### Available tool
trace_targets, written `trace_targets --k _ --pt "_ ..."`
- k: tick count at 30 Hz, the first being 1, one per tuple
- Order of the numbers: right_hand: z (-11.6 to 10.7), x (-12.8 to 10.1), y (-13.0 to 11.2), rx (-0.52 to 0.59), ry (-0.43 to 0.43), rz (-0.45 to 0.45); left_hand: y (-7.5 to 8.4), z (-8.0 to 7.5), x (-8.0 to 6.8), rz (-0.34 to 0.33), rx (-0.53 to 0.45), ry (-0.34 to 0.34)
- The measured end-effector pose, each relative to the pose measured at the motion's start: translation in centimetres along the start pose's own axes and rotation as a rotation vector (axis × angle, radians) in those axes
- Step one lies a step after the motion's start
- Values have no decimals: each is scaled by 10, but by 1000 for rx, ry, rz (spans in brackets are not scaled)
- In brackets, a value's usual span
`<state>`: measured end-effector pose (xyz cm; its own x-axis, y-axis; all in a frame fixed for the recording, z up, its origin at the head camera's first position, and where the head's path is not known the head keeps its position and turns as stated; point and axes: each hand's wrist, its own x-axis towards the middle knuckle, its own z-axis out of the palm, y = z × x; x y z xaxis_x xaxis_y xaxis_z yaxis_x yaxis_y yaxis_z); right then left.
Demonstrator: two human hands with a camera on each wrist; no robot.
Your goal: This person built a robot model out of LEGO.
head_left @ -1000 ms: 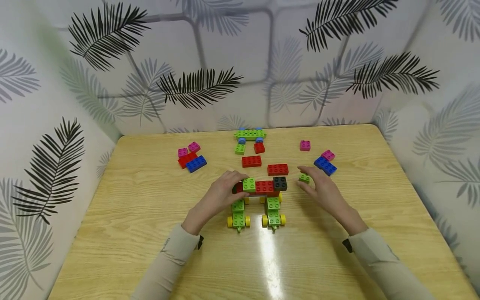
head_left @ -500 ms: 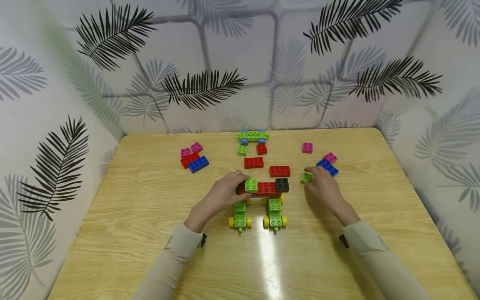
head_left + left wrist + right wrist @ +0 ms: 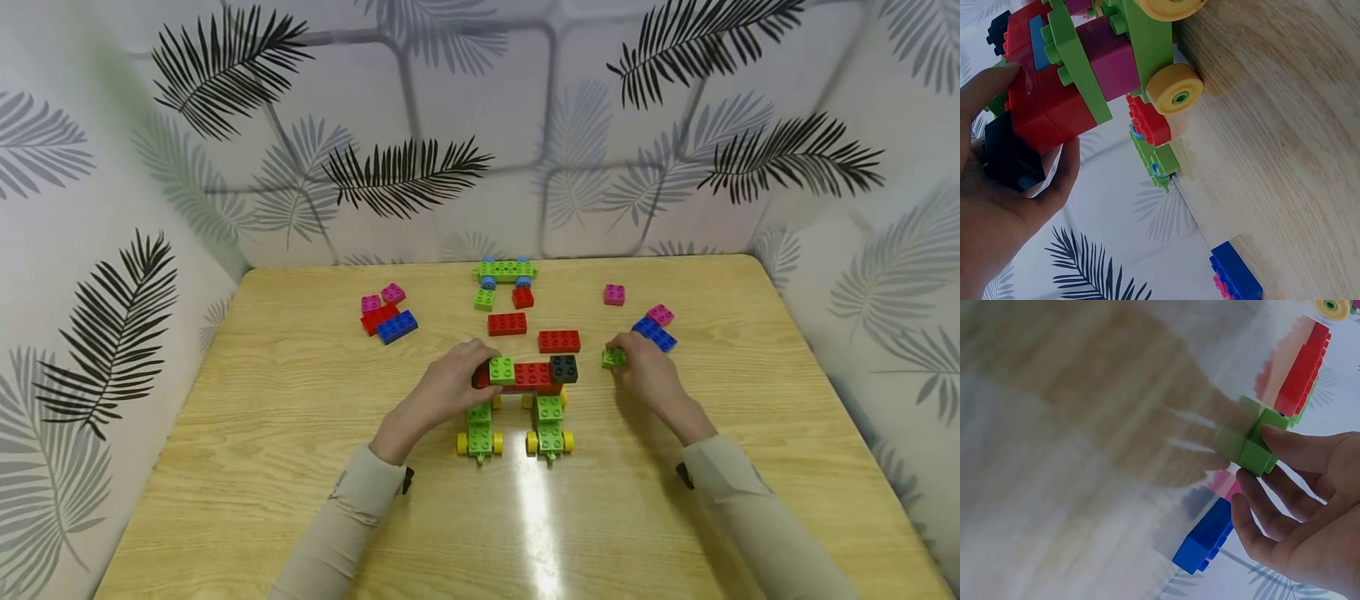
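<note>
A brick model (image 3: 525, 375) stands mid-table: two green wheeled bases with yellow wheels (image 3: 478, 437) under a red row carrying a green brick (image 3: 502, 369) and a black brick (image 3: 562, 367). My left hand (image 3: 457, 385) grips the model's left end; in the left wrist view, thumb and fingers (image 3: 1004, 169) curl round its red and black bricks (image 3: 1035, 106). My right hand (image 3: 641, 367) pinches a small green brick (image 3: 613, 357) just right of the model; the right wrist view shows that brick (image 3: 1250, 447) between thumb and fingers.
Loose bricks lie behind the model: two red ones (image 3: 558, 341), a blue and pink pair (image 3: 654, 327), a pink one (image 3: 614, 294), a red, blue and pink cluster (image 3: 386, 317), and a green wheeled plate (image 3: 505, 272) at the far edge. Patterned walls enclose the table (image 3: 262, 467).
My right hand moved forward from open beside the small green brick to pinching it. My left hand stayed on the model's left end.
</note>
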<state>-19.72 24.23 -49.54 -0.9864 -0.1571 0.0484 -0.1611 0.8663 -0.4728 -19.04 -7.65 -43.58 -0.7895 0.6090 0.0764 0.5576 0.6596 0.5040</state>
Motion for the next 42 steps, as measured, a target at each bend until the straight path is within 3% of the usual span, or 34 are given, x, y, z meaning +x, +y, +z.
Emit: trace_targets --k 20,42 --pt "-11 10 6 -1 -80 0 2 1 0 0 22 -1" --pt "-9 9 6 -30 -88 -5 1 0 -1 14 18 12"
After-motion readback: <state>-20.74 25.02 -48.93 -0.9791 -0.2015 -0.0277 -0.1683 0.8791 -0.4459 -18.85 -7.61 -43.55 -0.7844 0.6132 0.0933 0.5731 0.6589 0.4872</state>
